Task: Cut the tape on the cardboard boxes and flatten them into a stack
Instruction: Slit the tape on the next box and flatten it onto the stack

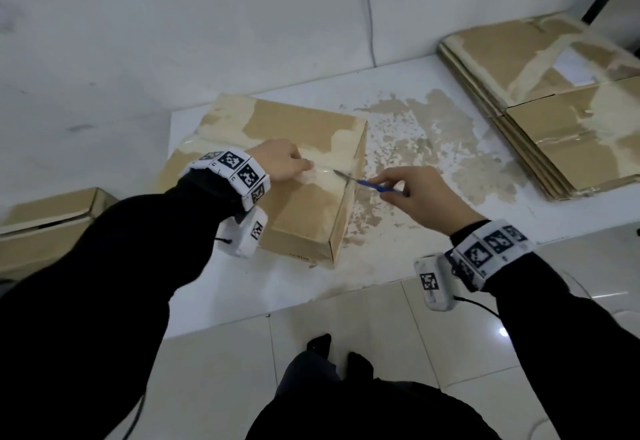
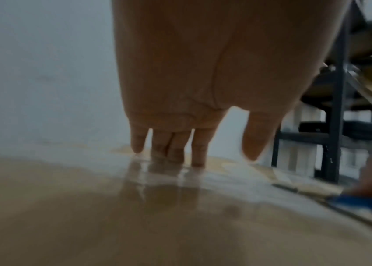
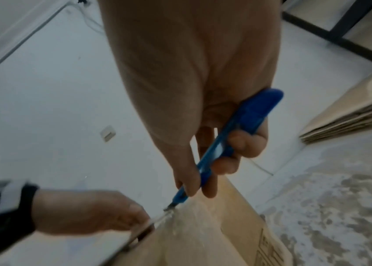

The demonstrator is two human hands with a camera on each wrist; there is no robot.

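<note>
A taped cardboard box (image 1: 298, 211) stands on the white table (image 1: 398, 266). Clear tape (image 1: 332, 180) runs across its top seam. My left hand (image 1: 280, 162) presses down on the box top (image 2: 89, 207) beside the tape, fingertips (image 2: 176, 154) straight and touching the surface. My right hand (image 1: 415, 194) grips a blue utility knife (image 1: 377, 187) (image 3: 237, 129); its blade (image 1: 341, 175) lies on the tape at the box's right top edge (image 3: 171, 210). The knife (image 2: 362, 205) shows blurred in the left wrist view.
A stack of flattened cardboard boxes (image 1: 554, 100) lies at the table's back right. Another closed box (image 1: 45, 225) sits at the far left, lower down. The table surface right of the box is worn and patchy (image 1: 433, 142). Dark metal shelving (image 2: 339, 108) stands behind.
</note>
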